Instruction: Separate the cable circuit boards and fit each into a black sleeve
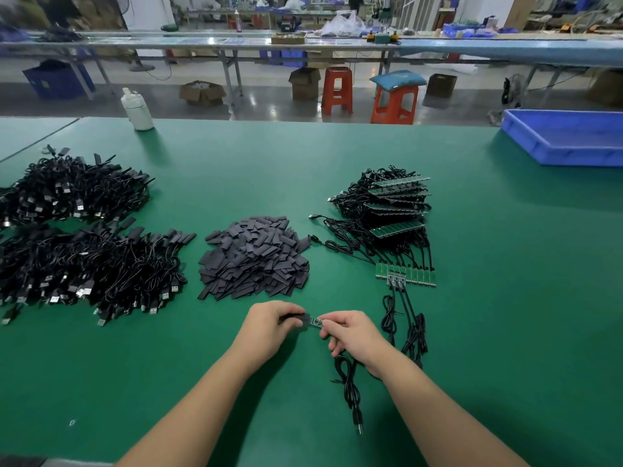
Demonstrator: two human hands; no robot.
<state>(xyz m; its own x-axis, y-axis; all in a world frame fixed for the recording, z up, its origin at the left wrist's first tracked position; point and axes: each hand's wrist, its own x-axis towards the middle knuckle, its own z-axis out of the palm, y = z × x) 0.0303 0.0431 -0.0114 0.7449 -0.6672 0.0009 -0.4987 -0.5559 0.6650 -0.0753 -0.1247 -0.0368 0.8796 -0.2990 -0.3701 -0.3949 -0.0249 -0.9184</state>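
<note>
My left hand (269, 326) pinches a black sleeve (301, 321) near the table's front centre. My right hand (354, 333) holds a small circuit board (316, 321) whose left end meets the sleeve's mouth. That board's black cable (349, 385) trails down toward me, ending in a USB plug. A heap of loose black sleeves (254, 257) lies just beyond my hands. To the right, a joined strip of green boards (406, 274) with cables lies flat, and a stack of more board strips (394, 203) sits behind it.
Two large piles of sleeved cables (84, 237) cover the left of the green table (505, 298). A white bottle (137, 111) stands at the far edge and a blue tray (566, 136) at the far right. Separated cables (408, 328) lie beside my right hand.
</note>
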